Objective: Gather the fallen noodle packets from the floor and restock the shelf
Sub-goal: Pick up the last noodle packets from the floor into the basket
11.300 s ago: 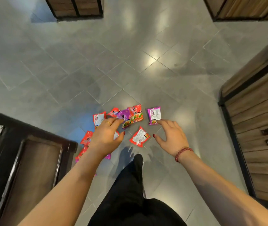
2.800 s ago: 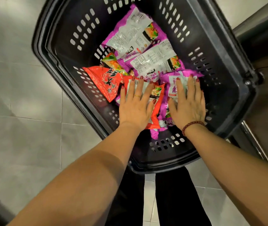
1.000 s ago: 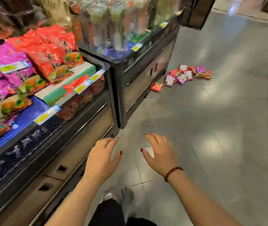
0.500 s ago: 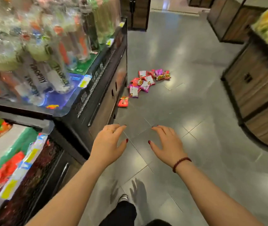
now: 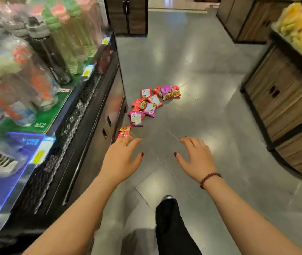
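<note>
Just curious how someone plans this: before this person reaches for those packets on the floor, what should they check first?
1. Left hand free: ok, open, empty.
2. Right hand free: ok, open, empty.
3. Red and purple plastic noodle packets found: ok, clustered on the grey tiled floor ahead.
4. Stray red packet spotted: ok, beside the black shelf unit, just beyond the left hand.
5. Way to the pile: ok, bare floor between.
6. Something to carry them in: cannot tell, none in view.
</note>
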`<act>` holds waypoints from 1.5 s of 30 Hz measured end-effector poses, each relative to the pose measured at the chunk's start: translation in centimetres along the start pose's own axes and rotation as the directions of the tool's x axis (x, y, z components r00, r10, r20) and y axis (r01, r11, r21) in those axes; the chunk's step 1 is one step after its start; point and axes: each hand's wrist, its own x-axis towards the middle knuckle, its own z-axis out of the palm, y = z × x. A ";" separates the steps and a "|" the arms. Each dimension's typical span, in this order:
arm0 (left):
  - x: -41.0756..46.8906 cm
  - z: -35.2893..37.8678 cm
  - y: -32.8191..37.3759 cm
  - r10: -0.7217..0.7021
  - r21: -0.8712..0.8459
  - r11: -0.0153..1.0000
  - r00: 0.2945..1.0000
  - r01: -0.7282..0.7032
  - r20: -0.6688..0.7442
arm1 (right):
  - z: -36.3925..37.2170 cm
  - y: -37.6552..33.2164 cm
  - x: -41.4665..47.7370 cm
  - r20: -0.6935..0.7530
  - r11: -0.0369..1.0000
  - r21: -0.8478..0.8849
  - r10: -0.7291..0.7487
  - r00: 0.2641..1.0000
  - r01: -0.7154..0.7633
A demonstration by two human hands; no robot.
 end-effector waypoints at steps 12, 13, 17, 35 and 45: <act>22.8 4.8 2.1 -0.007 -0.049 0.999 1.000 0.008 0.017 | -4.4 10.9 20.7 -0.001 0.999 0.033 -0.002 1.000 0.002; 24.4 4.9 1.8 -0.010 -0.048 0.999 0.999 0.012 0.037 | -4.5 11.6 22.1 -0.002 0.999 0.044 -0.002 1.000 0.002; 31.4 6.3 -0.1 -0.070 -0.023 0.997 0.995 0.072 0.078 | -4.2 14.0 28.6 0.000 0.999 0.037 -0.001 1.000 0.001; 66.2 12.1 -6.6 -0.049 -0.087 0.994 0.985 0.064 0.168 | -4.8 24.8 60.1 0.009 0.995 0.025 0.094 0.996 -0.094; 81.8 17.8 -5.5 -0.236 -0.078 0.965 0.958 0.250 0.161 | -5.9 35.7 77.7 0.127 0.997 0.075 0.004 0.992 -0.013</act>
